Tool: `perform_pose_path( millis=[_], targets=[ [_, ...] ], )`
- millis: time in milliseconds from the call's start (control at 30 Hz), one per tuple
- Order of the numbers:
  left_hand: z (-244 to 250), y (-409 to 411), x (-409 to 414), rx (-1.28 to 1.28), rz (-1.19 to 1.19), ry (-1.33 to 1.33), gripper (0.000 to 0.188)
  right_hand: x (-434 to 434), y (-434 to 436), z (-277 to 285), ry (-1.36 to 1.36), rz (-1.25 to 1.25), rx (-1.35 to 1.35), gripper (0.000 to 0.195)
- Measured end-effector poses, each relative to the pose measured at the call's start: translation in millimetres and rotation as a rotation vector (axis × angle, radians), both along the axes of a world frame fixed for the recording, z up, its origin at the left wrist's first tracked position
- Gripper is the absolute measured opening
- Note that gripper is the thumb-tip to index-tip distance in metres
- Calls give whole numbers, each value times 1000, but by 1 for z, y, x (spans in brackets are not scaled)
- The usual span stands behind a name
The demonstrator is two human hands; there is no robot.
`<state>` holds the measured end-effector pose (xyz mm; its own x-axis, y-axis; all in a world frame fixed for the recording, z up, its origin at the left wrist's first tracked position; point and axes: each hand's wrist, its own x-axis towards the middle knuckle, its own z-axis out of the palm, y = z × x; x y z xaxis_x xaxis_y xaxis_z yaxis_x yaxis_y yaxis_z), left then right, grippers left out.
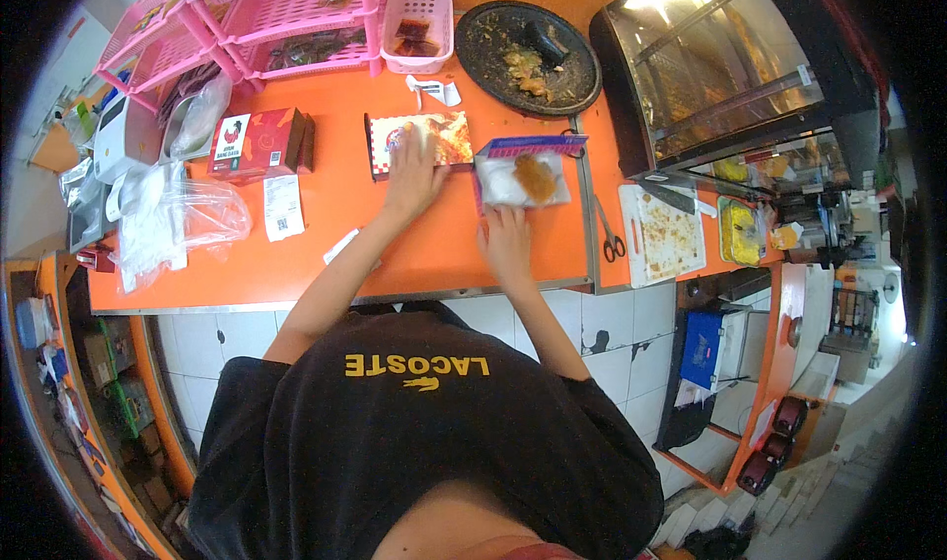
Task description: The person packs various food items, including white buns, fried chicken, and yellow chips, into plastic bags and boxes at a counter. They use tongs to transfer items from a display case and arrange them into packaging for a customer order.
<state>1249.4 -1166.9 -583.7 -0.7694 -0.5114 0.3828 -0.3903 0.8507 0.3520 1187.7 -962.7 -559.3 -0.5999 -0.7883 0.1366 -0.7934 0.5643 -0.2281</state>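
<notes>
My left hand lies over the top of a printed food box with a red-and-white checked edge. Its fingers reach across the box and its thumb is set apart, near the front edge. Just to the right sits an open purple-blue carton holding a white wrapped packet. A brown crumbly topping rests on that packet, slightly blurred. The fingertips of my right hand touch the packet's near edge; whether they grip it is hidden.
Behind are a stone mortar with pestle, a pink basket and a pink rack. Left are red boxes and plastic bags. Right are scissors, a cutting board, a knife and a glass display case.
</notes>
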Motion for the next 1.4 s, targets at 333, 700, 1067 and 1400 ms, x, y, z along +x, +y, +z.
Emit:
perform_pose_path(
  millis=[333, 700, 1067, 1400],
  targets=[
    [23, 46, -31, 543, -449, 357, 77, -17, 71, -12, 133, 126, -26, 32],
    [31, 46, -75, 540, -265, 244, 67, -52, 18, 22, -271, -185, -621, 17],
    [37, 36, -64, 519, -593, 368, 101, -54, 33, 8, -189, -556, -825, 81],
    [13, 33, -47, 662, -626, 413, 71, -62, 62, -4, -489, -363, -1211, 51]
  ],
)
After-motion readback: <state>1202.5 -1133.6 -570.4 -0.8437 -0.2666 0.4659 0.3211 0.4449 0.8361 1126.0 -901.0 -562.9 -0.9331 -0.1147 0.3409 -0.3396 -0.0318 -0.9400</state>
